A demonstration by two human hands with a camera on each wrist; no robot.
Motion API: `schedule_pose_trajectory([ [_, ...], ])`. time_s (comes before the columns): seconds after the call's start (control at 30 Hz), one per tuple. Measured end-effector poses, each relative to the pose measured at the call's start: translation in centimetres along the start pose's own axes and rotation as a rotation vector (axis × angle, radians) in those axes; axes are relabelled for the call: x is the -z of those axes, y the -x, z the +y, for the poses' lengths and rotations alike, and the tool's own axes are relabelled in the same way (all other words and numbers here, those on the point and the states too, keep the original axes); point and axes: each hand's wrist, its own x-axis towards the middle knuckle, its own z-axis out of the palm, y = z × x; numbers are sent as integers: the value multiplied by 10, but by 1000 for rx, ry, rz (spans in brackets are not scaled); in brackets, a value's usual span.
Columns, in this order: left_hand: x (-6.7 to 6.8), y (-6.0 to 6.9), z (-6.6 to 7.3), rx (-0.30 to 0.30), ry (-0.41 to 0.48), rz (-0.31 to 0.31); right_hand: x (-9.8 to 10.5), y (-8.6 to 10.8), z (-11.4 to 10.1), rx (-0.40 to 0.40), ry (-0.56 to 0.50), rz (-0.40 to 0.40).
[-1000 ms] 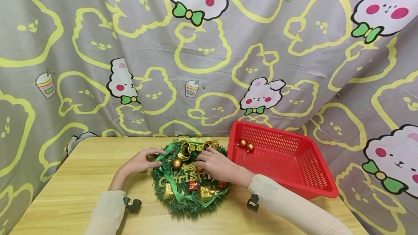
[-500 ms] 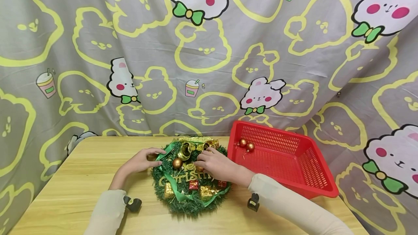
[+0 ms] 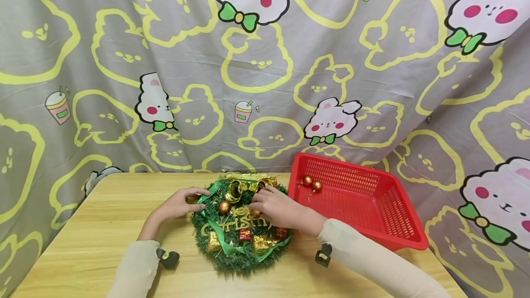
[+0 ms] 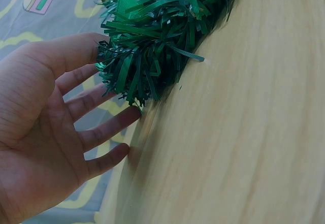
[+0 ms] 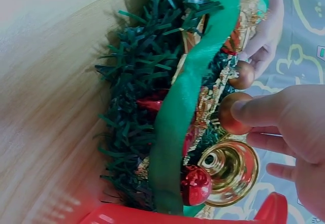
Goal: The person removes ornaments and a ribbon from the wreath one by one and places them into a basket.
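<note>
A round green wreath (image 3: 240, 266) lies on the table, carrying a green ribbon, gold bells, small gift boxes and gold "Christmas" lettering. Around a gold ball (image 5: 234, 113) on its upper right part, the right hand (image 3: 275, 208) has its thumb and fingers closed; in the right wrist view the thumb (image 5: 259, 109) presses on that ball. A second gold ball (image 3: 225, 207) sits left of it. At the wreath's left edge rests the left hand (image 3: 178, 203), its fingers spread and fairly straight in the left wrist view, touching the green tinsel (image 4: 137, 56).
A red perforated basket (image 3: 407, 238) stands right of the wreath, with two gold balls (image 3: 316, 186) in its back left part. Behind the wooden table (image 3: 91, 224) hangs a grey curtain (image 3: 265, 77) with cartoon prints. A red shiny ball (image 5: 196, 184) hangs beside a gold bell (image 5: 231, 173).
The right hand has shifted slightly to the right, and the gold ball under it sits a little further right. The left hand has stayed in place.
</note>
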Motion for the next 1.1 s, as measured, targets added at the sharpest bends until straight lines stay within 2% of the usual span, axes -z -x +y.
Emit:
schedule_pose_trajectory([
  [0.2, 0, 0, -1, -15, 0, -1, 6, 3, 1, -15, -74, -5],
  [0.47, 0, 0, -1, -7, 4, -1, 22, 8, 5, -51, -103, -46],
  [0.87, 0, 1, 0, -2, 25, -6, 48, 12, 16, -117, -251, -126],
  [1.1, 0, 1, 2, -6, 22, -7, 65, 14, 25, -150, -375, -177],
])
